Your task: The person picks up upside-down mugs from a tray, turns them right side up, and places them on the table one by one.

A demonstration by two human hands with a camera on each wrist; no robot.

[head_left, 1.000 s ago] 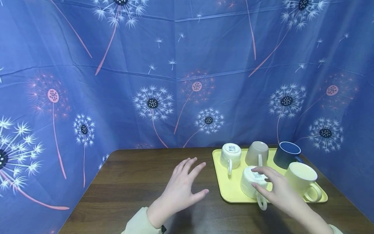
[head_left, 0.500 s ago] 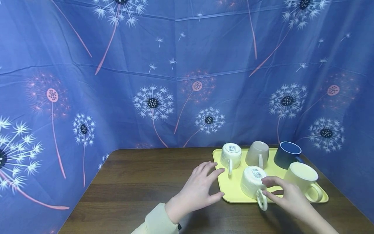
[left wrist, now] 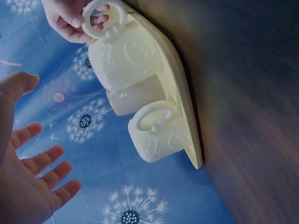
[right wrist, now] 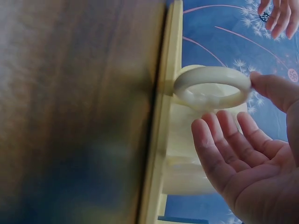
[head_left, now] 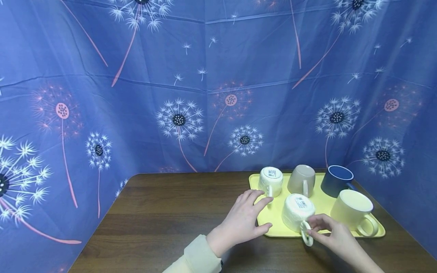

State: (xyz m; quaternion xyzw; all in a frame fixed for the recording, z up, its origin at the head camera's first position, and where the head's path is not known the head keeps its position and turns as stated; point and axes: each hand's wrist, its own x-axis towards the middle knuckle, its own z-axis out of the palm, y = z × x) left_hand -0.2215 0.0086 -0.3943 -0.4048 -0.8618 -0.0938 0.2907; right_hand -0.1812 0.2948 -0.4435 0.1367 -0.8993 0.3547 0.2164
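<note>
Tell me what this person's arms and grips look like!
The five-fingered left grip and right grip wear no gloves. A pale cream-green fabric sleeve reaches near the left wrist; a small dark thing, too hidden to identify, peeks out. The right forearm shows no sleeve.

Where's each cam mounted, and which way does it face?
Head: on the head, forward and down; sees tray, mugs, cloth, left hand, right hand.
Left wrist: at that wrist, toward the tray, seen sideways; left hand at left edge, right hand at top.
Right wrist: at that wrist, toward a mug handle; right hand large, left hand top right.
Both wrist views share that mug handle, tray and cloth.
</note>
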